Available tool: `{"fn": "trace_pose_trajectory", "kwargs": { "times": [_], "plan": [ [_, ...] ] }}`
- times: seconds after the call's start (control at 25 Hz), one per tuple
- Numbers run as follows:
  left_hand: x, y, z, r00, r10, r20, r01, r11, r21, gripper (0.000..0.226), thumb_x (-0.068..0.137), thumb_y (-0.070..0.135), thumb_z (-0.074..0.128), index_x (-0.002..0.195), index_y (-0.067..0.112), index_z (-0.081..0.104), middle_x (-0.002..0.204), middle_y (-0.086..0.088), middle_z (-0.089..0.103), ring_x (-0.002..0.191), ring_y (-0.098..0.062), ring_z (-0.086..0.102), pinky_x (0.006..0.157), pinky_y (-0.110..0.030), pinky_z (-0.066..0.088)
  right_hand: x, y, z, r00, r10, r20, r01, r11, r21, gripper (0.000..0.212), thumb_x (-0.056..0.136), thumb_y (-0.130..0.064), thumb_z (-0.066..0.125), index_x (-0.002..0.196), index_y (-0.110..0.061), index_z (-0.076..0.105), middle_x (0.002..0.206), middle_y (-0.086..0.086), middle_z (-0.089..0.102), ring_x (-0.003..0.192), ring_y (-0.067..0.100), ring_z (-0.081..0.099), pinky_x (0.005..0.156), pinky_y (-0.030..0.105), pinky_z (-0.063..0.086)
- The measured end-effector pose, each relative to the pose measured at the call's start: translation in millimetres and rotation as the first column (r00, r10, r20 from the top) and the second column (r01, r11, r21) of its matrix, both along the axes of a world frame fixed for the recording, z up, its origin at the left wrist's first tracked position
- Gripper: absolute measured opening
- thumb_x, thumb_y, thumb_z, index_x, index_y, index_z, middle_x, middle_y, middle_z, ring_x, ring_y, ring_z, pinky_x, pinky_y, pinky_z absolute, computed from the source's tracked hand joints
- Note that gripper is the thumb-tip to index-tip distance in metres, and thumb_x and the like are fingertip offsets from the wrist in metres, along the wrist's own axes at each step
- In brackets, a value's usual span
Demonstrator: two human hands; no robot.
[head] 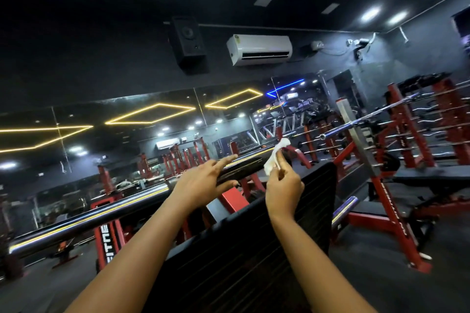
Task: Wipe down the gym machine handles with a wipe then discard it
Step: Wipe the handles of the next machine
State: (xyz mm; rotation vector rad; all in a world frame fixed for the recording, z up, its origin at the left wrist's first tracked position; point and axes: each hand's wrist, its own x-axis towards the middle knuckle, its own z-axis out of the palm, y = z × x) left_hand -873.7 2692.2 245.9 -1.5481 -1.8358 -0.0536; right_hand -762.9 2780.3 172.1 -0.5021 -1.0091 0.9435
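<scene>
We see the fingertips (281, 161) of the right hand (283, 192) drawn together, pinching a crumpled, soft white wipe (270, 164) that stands up from the pinch toward one o'clock and meets the far end of the handle (244, 168), a smooth, glossy black tube. At nine o'clock from the wipe, the left hand (201, 184) lies over that handle with its fingers (223, 161) straight and slightly spread along the top and the thumb underneath, not closed round it. From the handle a round chrome bar (89, 218) runs toward eight o'clock, mirror-bright with a yellow streak reflected along it. Beneath both forearms we see a black pad (254, 249), flat and ribbed with fine parallel grooves. At seven o'clock from the left hand stands a red steel upright (106, 239) bearing white block letters "FITNE"; the rest is hidden. White lettering on the red frame (389, 201) at three o'clock is too blurred to read. High at twelve o'clock we see a white, boxy air conditioner (259, 49) beside a black speaker (189, 44).
</scene>
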Motion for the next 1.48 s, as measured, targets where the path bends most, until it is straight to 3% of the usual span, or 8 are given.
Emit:
{"fn": "trace_pose_trajectory", "kwargs": {
  "times": [0.12, 0.28, 0.36, 0.52, 0.72, 1.0, 1.2, 1.48],
  "plan": [
    [-6.4, 4.4, -7.4, 0.993, 0.011, -0.114, -0.007, 0.999, 0.038, 0.066, 0.082, 0.073, 0.026, 0.142, 0.046, 0.018, 0.113, 0.002, 0.065, 0.095, -0.017, 0.063, 0.073, -0.034, 0.055, 1.8, 41.0, 4.4, 0.962, -0.194, 0.193, 0.11, 0.919, 0.379, 0.041, 0.088, 0.007, 0.048, 0.127, -0.006, 0.052, 0.121, 0.01, 0.061, 0.101, 0.017, 0.063, 0.084, -0.002, 0.036],
    [-11.1, 4.1, -10.8, 0.991, -0.017, -0.135, 0.028, 0.996, 0.08, 0.078, 0.069, 0.075, 0.006, 0.14, 0.049, 0.023, 0.113, 0.007, 0.065, 0.092, -0.015, 0.064, 0.07, -0.036, 0.056, -18.4, 57.0, 3.1, 0.749, -0.593, 0.295, 0.103, 0.545, 0.832, 0.052, 0.066, 0.016, 0.049, 0.113, -0.002, 0.063, 0.113, 0.014, 0.066, 0.105, 0.025, 0.064, 0.091, 0.033, 0.047],
    [-10.3, 4.6, -11.2, 0.99, -0.026, -0.138, 0.039, 0.995, 0.093, 0.075, 0.07, 0.075, 0.006, 0.14, 0.05, 0.021, 0.115, 0.008, 0.064, 0.091, -0.014, 0.064, 0.069, -0.035, 0.056, -16.0, 77.1, -0.7, 0.707, -0.651, 0.278, 0.095, 0.476, 0.874, 0.052, 0.061, 0.017, 0.057, 0.11, -0.001, 0.065, 0.11, 0.014, 0.068, 0.102, 0.026, 0.065, 0.086, 0.038, 0.05],
    [-8.2, 3.8, -12.5, 0.996, -0.023, -0.088, 0.03, 0.997, 0.073, 0.072, 0.074, 0.076, 0.01, 0.14, 0.05, 0.023, 0.11, 0.006, 0.066, 0.085, -0.013, 0.065, 0.065, -0.034, 0.056, -5.5, 93.2, -5.0, 0.777, -0.542, 0.321, 0.187, 0.685, 0.704, 0.055, 0.058, 0.014, 0.072, 0.111, 0.002, 0.063, 0.109, 0.018, 0.067, 0.1, 0.03, 0.066, 0.088, 0.042, 0.046],
    [8.3, 8.5, -1.5, 0.99, 0.066, -0.121, -0.069, 0.997, -0.021, 0.064, 0.085, 0.069, 0.026, 0.143, 0.045, 0.014, 0.125, 0.007, 0.058, 0.099, -0.012, 0.062, 0.073, -0.031, 0.056, -13.1, 70.3, -14.5, 0.733, -0.643, 0.224, 0.103, 0.43, 0.897, 0.05, 0.06, 0.009, 0.063, 0.109, -0.002, 0.066, 0.103, 0.009, 0.071, 0.096, 0.021, 0.066, 0.084, 0.032, 0.055],
    [16.6, 21.9, 0.1, 0.992, 0.019, -0.126, -0.029, 0.996, -0.082, 0.06, 0.093, 0.053, 0.036, 0.131, 0.047, -0.011, 0.128, 0.005, 0.055, 0.1, -0.014, 0.061, 0.077, -0.031, 0.056, 5.1, 122.6, -16.0, 0.781, -0.48, 0.4, 0.149, 0.765, 0.626, 0.055, 0.061, 0.01, 0.075, 0.113, -0.001, 0.062, 0.1, 0.012, 0.07, 0.089, 0.026, 0.065, 0.073, 0.038, 0.059],
    [18.4, 21.1, -1.9, 0.99, 0.004, -0.143, -0.014, 0.997, -0.072, 0.058, 0.09, 0.058, 0.029, 0.13, 0.046, -0.011, 0.124, 0.006, 0.056, 0.1, -0.012, 0.06, 0.078, -0.027, 0.054, -9.3, 98.4, -11.3, 0.778, -0.548, 0.307, 0.093, 0.584, 0.807, 0.053, 0.059, 0.012, 0.072, 0.109, -0.004, 0.066, 0.104, 0.01, 0.07, 0.097, 0.024, 0.065, 0.083, 0.038, 0.056],
    [16.1, 20.2, -3.4, 0.988, 0.031, -0.153, -0.041, 0.997, -0.061, 0.056, 0.093, 0.058, 0.026, 0.133, 0.047, -0.011, 0.121, 0.006, 0.057, 0.095, -0.011, 0.061, 0.074, -0.025, 0.055, -0.4, 121.3, -6.3, 0.898, -0.235, 0.371, 0.054, 0.898, 0.437, 0.038, 0.083, 0.006, 0.054, 0.119, -0.005, 0.06, 0.117, 0.011, 0.063, 0.108, 0.024, 0.059, 0.096, 0.022, 0.04]
  ]
}}
